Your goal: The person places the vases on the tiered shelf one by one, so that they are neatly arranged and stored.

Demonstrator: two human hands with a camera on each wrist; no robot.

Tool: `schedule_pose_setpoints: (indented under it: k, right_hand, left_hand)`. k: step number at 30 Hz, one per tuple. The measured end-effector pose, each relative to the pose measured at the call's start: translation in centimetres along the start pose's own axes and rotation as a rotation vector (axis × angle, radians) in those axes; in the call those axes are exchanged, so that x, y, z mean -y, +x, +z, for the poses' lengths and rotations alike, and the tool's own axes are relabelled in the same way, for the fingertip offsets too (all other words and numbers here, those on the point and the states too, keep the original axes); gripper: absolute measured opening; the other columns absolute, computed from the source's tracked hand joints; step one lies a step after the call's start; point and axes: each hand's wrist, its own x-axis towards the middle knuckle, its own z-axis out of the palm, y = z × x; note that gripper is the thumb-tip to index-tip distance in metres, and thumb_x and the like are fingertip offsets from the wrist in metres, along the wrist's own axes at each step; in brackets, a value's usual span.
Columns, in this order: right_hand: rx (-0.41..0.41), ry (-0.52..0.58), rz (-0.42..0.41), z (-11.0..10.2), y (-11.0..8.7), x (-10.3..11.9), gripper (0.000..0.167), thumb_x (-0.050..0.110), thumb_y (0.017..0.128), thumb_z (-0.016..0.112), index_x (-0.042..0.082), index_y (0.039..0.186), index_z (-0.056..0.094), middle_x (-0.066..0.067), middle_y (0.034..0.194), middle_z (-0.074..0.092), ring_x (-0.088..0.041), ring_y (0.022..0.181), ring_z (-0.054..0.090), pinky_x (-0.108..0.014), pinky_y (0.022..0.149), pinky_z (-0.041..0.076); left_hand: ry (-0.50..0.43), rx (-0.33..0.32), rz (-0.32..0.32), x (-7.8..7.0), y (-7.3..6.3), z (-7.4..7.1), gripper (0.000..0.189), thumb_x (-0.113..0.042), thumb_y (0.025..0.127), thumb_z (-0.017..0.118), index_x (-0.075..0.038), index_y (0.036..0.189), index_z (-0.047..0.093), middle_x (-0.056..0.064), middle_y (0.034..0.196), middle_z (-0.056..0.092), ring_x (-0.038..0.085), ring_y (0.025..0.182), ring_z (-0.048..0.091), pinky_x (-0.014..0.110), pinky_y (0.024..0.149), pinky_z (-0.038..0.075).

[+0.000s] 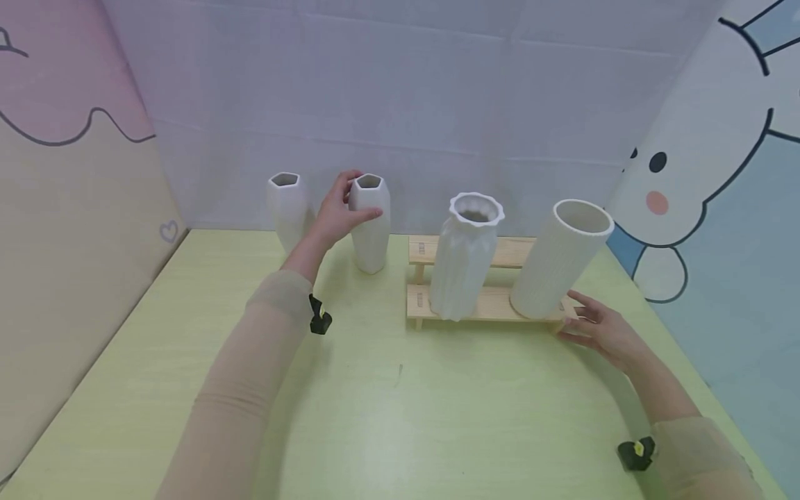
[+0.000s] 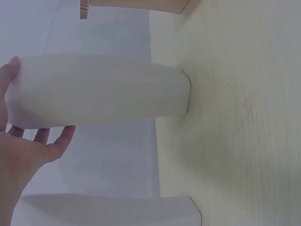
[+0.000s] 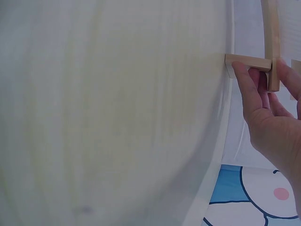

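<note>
My left hand (image 1: 337, 217) grips a white faceted vase (image 1: 371, 239) near its top, thumb on the near side and fingers behind. In the left wrist view this vase (image 2: 108, 89) has its base at the table surface; whether it touches cannot be told. A similar white vase (image 1: 287, 208) stands left of it, partly behind my arm. At the right, my right hand (image 1: 603, 333) holds the end of a two-tier wooden stand (image 1: 498, 303). The right wrist view shows thumb and fingers on either side of the stand's lower shelf (image 3: 273, 77).
On the lower shelf are a ruffled-rim white vase (image 1: 462, 267) and a ribbed cylindrical white vase (image 1: 556, 267). The pale wood-grain table (image 1: 400, 417) meets a white cloth backdrop (image 1: 400, 104) behind. Cartoon-printed panels (image 1: 737, 278) flank both sides.
</note>
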Motion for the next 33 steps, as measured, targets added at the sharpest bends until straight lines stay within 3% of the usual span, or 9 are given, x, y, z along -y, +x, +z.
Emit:
schedule_pose_setpoints:
  k: [9, 21, 33]
  right_hand:
    - [-0.003, -0.007, 0.019, -0.1, 0.2, -0.2, 0.081, 0.023, 0.095, 0.057, 0.011, 0.152, 0.001, -0.03, 0.148, 0.016, -0.001, 0.1, 0.057, -0.032, 0.091, 0.05]
    - [-0.01, -0.002, 0.007, 0.0, 0.1, -0.1, 0.08, 0.021, 0.095, 0.057, 0.009, 0.152, 0.001, -0.031, 0.148, 0.013, 0.0, 0.1, 0.056, -0.031, 0.09, 0.051]
    - [-0.015, -0.003, 0.004, 0.1, 0.0, 0.0, 0.08, 0.021, 0.095, 0.057, 0.007, 0.152, 0.002, -0.032, 0.147, 0.016, -0.001, 0.099, 0.057, -0.032, 0.09, 0.051]
  left_hand:
    - [0.034, 0.008, 0.0, -0.7, -0.4, -0.1, 0.078, -0.016, 0.074, 0.081, -0.019, 0.137, 0.037, 0.008, 0.14, 0.044, 0.031, 0.126, 0.045, 0.047, 0.1, 0.042]
    - [0.148, 0.057, 0.008, -2.1, -1.1, -0.2, 0.077, -0.019, 0.072, 0.083, -0.02, 0.136, 0.038, 0.004, 0.139, 0.046, 0.029, 0.127, 0.044, 0.048, 0.1, 0.041]
    - [0.103, -0.026, -0.021, -2.4, -1.3, -0.7, 0.078, -0.013, 0.069, 0.084, -0.019, 0.134, 0.041, 0.005, 0.138, 0.047, 0.03, 0.119, 0.051, 0.045, 0.095, 0.046]
